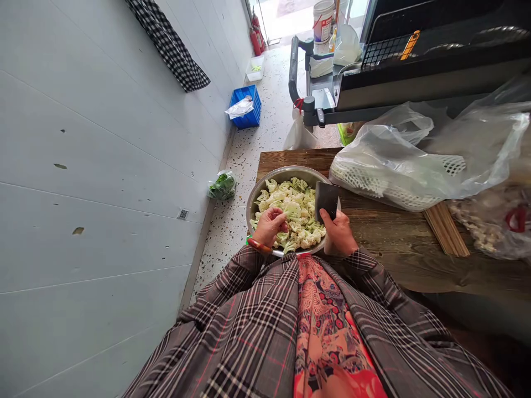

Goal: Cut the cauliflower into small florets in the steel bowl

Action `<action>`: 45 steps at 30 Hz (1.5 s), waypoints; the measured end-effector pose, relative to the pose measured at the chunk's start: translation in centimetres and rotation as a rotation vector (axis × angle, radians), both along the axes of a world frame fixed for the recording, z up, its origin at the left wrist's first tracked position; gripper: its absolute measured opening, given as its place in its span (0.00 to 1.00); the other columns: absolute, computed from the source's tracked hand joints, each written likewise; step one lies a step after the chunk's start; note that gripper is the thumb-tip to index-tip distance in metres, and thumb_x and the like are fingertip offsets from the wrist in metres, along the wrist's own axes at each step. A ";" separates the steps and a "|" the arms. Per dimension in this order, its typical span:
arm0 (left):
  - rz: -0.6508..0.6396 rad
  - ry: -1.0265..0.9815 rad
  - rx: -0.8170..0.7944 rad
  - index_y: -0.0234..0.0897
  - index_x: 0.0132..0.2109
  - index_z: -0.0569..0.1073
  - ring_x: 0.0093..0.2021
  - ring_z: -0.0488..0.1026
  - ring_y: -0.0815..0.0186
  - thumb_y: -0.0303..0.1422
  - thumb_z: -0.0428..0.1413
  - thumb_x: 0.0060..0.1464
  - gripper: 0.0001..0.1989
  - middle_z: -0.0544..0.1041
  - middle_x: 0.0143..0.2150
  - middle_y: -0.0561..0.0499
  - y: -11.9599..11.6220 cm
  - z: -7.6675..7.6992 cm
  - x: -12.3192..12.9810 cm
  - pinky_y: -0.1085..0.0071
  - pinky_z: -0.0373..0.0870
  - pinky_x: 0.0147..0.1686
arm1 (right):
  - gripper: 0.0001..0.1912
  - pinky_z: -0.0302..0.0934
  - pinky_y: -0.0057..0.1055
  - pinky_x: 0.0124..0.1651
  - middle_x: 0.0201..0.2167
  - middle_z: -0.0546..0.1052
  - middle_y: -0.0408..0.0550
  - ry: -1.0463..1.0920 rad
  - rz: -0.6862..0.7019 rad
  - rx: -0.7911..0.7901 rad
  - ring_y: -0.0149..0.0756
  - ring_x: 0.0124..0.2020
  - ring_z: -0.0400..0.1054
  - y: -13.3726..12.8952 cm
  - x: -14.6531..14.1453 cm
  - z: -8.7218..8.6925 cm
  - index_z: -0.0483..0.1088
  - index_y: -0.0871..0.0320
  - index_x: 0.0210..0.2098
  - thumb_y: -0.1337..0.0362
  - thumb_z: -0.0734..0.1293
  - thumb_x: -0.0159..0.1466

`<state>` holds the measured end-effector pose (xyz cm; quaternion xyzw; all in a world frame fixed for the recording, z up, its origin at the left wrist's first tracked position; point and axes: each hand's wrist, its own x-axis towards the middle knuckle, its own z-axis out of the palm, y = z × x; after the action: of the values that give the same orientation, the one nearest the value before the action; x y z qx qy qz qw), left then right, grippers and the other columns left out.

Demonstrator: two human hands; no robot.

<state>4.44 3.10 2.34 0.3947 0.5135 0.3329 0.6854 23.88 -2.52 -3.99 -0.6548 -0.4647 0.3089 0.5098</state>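
A round metal bowl (251, 205) full of cut cauliflower pieces (305, 190) stands on the wooden table, close to my body. Over the bowl's left part, my left hand (269, 225) pinches a pale green cauliflower floret (292, 210) between thumb and fingers. My right hand (340, 233) is closed on a dark, wide-bladed cleaver (327, 199) at the bowl's right rim. The blade stands up over the cauliflower, with my thumb against its lower part. The cleaver's handle is hidden in my palm.
Clear plastic bags with white netting (385, 171) lie on the wooden table (381, 226), right of the bowl, near wooden sticks (447, 229). Behind stands a black cart (398, 94). On the floor at left are a bag of greens (223, 186) and a blue crate (250, 115).
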 end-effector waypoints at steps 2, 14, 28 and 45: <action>0.018 0.008 0.012 0.36 0.33 0.64 0.18 0.66 0.76 0.39 0.65 0.39 0.19 0.67 0.20 0.61 0.2 -0.3 -0.4 0.77 0.65 0.20 | 0.23 0.65 0.34 0.33 0.28 0.76 0.49 0.162 0.065 -0.049 0.36 0.29 0.68 0.0 -0.3 -0.3 0.73 0.62 0.35 0.46 0.62 0.62; 0.069 -0.263 -0.191 0.36 0.38 0.65 0.32 0.76 0.68 0.33 0.60 0.49 0.12 0.75 0.34 0.52 1.5 -0.3 -2.7 0.60 0.76 0.40 | 0.26 0.61 0.29 0.25 0.39 0.80 0.54 0.576 -0.102 -0.219 0.40 0.33 0.73 -0.5 0.8 1.6 0.75 0.60 0.38 0.44 0.69 0.53; -0.003 -0.147 -0.041 0.32 0.39 0.74 0.30 0.68 0.73 0.32 0.66 0.40 0.17 0.73 0.34 0.52 1.0 -0.7 -1.1 0.79 0.63 0.23 | 0.24 0.60 0.29 0.26 0.34 0.80 0.50 0.523 -0.016 -0.203 0.34 0.27 0.67 -1.8 -0.7 3.1 0.76 0.61 0.35 0.45 0.68 0.55; -0.007 0.002 0.089 0.35 0.42 0.67 0.33 0.72 0.70 0.34 0.61 0.47 0.16 0.71 0.36 0.53 4.7 -1.5 -2.0 0.67 0.77 0.35 | 0.23 0.66 0.32 0.35 0.38 0.81 0.52 0.524 -0.205 -0.219 0.40 0.37 0.73 -2.7 -0.1 2.1 0.76 0.60 0.37 0.46 0.69 0.56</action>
<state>2.44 7.82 0.85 0.4267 0.4973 0.3527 0.6680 23.82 -5.24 -1.85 -0.6475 -0.2127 0.4625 0.5671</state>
